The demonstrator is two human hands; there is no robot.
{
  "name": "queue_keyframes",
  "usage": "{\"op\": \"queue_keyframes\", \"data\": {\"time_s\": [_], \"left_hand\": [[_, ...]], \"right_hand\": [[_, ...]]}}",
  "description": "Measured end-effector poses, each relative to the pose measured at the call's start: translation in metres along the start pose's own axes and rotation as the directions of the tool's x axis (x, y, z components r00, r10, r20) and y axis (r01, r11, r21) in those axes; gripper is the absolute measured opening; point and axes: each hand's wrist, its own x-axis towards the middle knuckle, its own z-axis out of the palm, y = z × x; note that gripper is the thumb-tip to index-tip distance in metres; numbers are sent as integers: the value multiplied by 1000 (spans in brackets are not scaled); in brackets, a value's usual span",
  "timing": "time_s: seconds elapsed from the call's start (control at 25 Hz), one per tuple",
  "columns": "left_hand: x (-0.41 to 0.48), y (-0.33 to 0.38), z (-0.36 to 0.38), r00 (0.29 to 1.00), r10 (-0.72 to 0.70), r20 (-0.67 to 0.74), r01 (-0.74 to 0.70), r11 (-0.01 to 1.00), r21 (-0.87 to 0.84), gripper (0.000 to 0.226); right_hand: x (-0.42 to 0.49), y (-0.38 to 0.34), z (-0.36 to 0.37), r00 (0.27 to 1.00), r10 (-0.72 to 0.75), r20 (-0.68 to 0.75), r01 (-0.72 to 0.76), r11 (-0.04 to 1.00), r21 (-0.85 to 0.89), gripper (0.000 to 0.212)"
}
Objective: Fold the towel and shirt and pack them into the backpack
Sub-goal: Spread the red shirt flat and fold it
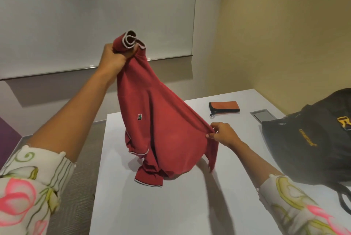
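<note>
Fingers (121,56) of the left hand (111,61) clamp the red polo shirt (161,121) at its collar; the right hand (223,134) pinches a side edge. Limp and light; the shoulders would likely hold better.

Backpack (311,151) — partly beyond right edge

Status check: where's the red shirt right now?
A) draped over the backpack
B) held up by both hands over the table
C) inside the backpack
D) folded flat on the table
B: the left hand grips the red shirt high by its top end, the right hand pinches a side edge, and the backpack sits apart at the right.
</note>
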Motion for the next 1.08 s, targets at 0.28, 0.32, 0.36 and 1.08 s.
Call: {"op": "queue_keyframes", "data": {"time_s": [0.28,0.32,0.36,1.08], "left_hand": [[18,-23,-9,992,-73,-106,71,997,-22,21],[18,-27,-6,991,-80,-107,79,997,-8,22],[18,-32,-2,990,-82,-115,83,997,3,24],[-51,-229,72,874,-485,24,408,761,504,39]], "right_hand": [[-7,33,-15,958,201,-204,-75,864,499,17],[-9,33,-14,967,221,-130,-117,831,544,17],[-11,32,-13,969,243,-40,-180,808,561,19],[-22,163,80,900,410,146,-428,895,128,17]]}}
